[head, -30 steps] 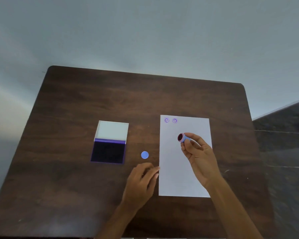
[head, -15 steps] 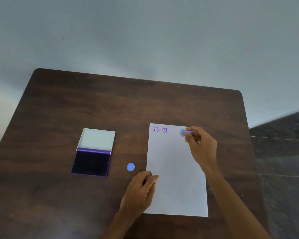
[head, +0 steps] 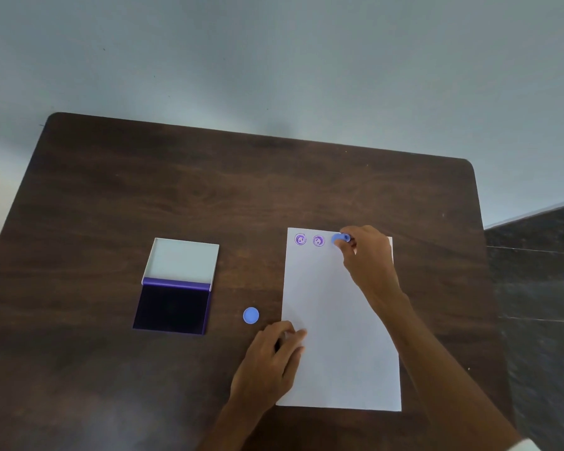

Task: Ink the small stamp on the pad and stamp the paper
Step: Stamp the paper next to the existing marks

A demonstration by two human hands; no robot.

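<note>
A white sheet of paper [head: 336,327] lies on the dark wooden table [head: 209,190], with two purple round prints along its top edge. My right hand [head: 368,258] grips the small blue stamp [head: 339,239] and holds it face down on the paper just right of the second print. My left hand [head: 271,359] rests on the paper's left edge, fingers curled, pinning it. The ink pad [head: 173,309] lies open to the left, its dark pad near me and its white lid [head: 183,260] folded back.
A small round blue cap [head: 250,315] sits on the table between the ink pad and the paper. The table's far edge meets a pale wall; a dark floor shows past the right edge.
My right hand carried the stamp from mid-paper, face turned up, to the top edge and turned it face down beside the two prints. The left hand stayed on the paper's edge.
</note>
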